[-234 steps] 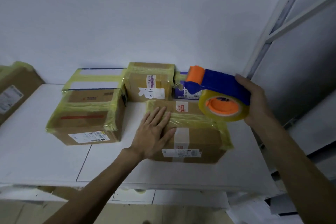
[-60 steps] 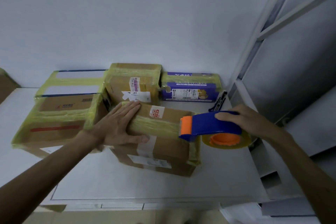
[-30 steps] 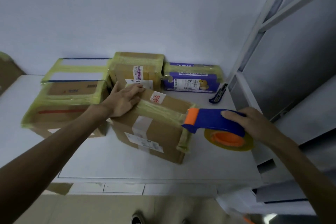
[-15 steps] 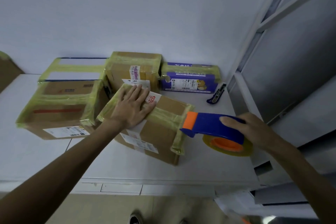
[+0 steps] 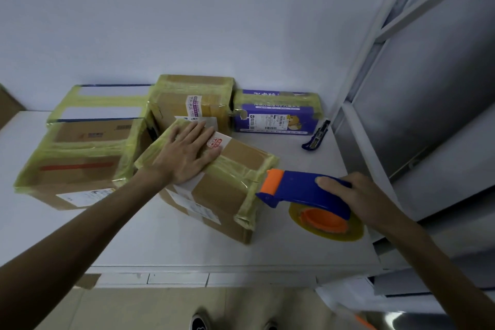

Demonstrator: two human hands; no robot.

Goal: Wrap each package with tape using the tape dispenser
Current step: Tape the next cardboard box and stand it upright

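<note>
— Grip check, right side first: what does it hold?

— The right grip (image 5: 356,195) is closed round the blue handle of the tape dispenser (image 5: 302,190), thumb on top and fingers wrapped under. The yellow tape roll (image 5: 328,225) hangs below it. The dispenser's orange nose touches the taped end of the package (image 5: 222,190), at its three o'clock.

— And the other one?

— The left grip (image 5: 184,155) holds nothing. Its fingers are straight and spread, palm flat on the package's top toward the ten o'clock corner, and the arm reaches in from seven o'clock.

— What has just changed?

— A second ago that hand was up at the far corner. Now it lies flat on the lid. Two seconds ago the dispenser's nose rode on the top; it has come off to the end face. The package sits askew on the worktop (image 5: 160,238).

— Meaning?

— I judge that the band across the top is laid and is being carried down the end, with the flat palm steadying the package against the pull. Cutting the tape or turning the package looks like the next call.

— Anything round it?

— Taped cartons (image 5: 80,169) from nine to twelve o'clock, a purple box (image 5: 276,115) at one, and a utility knife (image 5: 316,134) at two, lying apart.
</note>
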